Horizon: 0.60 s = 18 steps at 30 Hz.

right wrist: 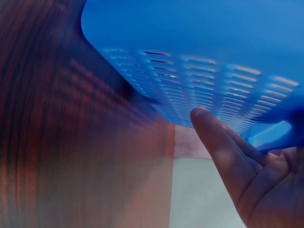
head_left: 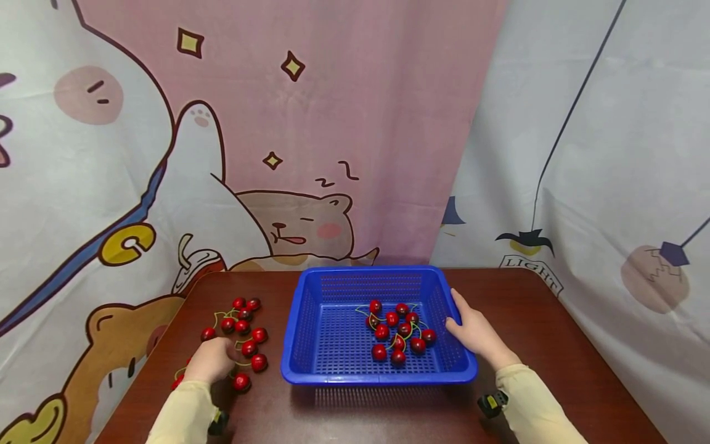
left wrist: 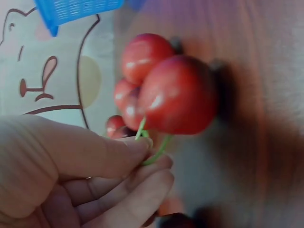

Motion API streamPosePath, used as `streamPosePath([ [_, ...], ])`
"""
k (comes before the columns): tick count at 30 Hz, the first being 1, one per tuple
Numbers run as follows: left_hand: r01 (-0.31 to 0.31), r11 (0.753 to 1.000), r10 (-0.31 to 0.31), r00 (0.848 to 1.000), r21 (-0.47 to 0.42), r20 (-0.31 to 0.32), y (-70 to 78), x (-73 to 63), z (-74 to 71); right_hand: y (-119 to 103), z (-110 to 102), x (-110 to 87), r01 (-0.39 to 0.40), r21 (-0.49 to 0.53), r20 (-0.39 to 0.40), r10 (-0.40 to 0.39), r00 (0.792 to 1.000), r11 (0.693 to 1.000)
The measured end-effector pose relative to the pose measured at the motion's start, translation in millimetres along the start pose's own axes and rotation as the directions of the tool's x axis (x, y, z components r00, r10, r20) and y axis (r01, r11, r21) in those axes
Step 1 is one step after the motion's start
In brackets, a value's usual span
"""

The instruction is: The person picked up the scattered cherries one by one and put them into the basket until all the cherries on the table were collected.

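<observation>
Where cartoon curtains (head_left: 410, 123) back a brown table (head_left: 549, 345), the left hand (head_left: 209, 361) grips cherry stems (left wrist: 165, 144), the right (head_left: 476, 331) a basket (head_left: 383, 377).

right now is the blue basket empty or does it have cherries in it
Partly filled: in the blue basket, red cherries lie toward the right, leaving its left side bare.

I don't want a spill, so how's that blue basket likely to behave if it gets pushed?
The blue basket is probably light for its size, since its walls and floor are full of holes. Being wide and low, it seems unlikely to tip. The round cherries inside may roll, as there's bare space around them.
</observation>
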<state>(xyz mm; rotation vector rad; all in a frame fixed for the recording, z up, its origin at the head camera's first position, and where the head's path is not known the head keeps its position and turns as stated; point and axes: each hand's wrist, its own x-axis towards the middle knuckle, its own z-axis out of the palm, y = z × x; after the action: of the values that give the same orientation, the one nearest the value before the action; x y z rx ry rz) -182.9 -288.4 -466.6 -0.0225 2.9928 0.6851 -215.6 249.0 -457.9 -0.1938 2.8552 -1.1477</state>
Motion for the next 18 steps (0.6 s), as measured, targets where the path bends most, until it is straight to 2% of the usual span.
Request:
streamPosePath([
  [6, -0.02, 1.0, 0.02, 1.0, -0.024, -0.014, 4.8, -4.8, -16.7, 0, 0, -0.3, 0.002, -0.001, -0.009, -0.002, 1.0, 1.0],
  [12, -0.028, 0.999, 0.025, 0.997, -0.036, -0.076, 20.4, -11.5, -40.6, 0, 0, -0.7, 0.001, -0.002, -0.018, -0.001, 1.0, 1.0],
  [16, -0.056, 0.996, 0.045, 0.985, -0.065, -0.169, 34.2, -17.3, -54.3, 0, 1, -0.9, -0.001, -0.002, -0.023, 0.001, 1.0, 1.0],
  [18, -0.09, 0.993, 0.07, 0.968, -0.074, -0.239, 42.7, -20.1, -59.3, 1, 2, -1.3, -0.008, 0.004, -0.022, 0.008, 1.0, 1.0],
])
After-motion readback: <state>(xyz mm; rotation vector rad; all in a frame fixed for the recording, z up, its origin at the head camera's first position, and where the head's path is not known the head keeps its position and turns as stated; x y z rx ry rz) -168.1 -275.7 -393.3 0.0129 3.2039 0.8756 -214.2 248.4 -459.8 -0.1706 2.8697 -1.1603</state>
